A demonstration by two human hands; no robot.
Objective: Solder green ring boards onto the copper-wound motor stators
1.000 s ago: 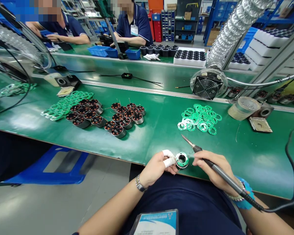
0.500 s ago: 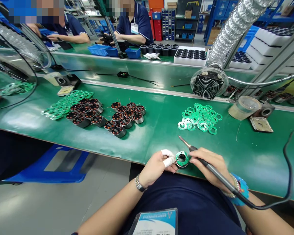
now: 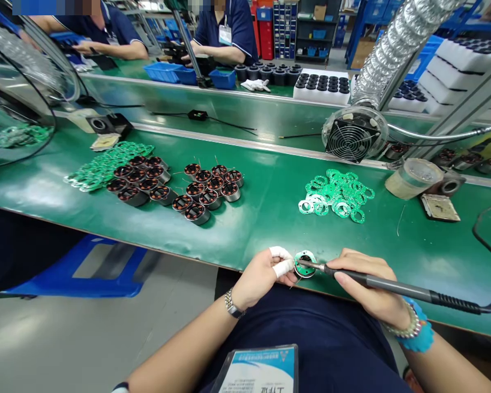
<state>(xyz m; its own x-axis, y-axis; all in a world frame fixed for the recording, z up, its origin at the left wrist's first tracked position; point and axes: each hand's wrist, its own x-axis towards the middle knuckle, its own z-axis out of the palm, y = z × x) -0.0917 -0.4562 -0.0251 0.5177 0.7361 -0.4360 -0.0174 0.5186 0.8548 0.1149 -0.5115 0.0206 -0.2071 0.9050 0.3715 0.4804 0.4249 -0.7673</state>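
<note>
My left hand [image 3: 269,268], with white tape on two fingers, is closed on the left side of a motor stator [image 3: 305,273] at the table's front edge. A green ring-shaped circuit board [image 3: 312,257] lies on top of that stator. In my right hand [image 3: 366,278] is a grey-black soldering iron [image 3: 396,285], its fingers wrapped round the handle. The iron lies nearly level, its metal tip reaching over the board near my left fingertips. Whether the tip touches the board I cannot tell.
Loose green ring boards [image 3: 337,194] lie in a pile ahead. Copper-wound stators [image 3: 208,191] stand in two groups to the left, beside more boards [image 3: 110,164]. A fume fan [image 3: 352,139], a tub [image 3: 413,179] and a sponge tray [image 3: 439,207] are at the right. Two co-workers sit across.
My right hand has turned the soldering iron from pointing up and away to lying across, bringing its tip over the board. My left hand keeps its hold on the stator.
</note>
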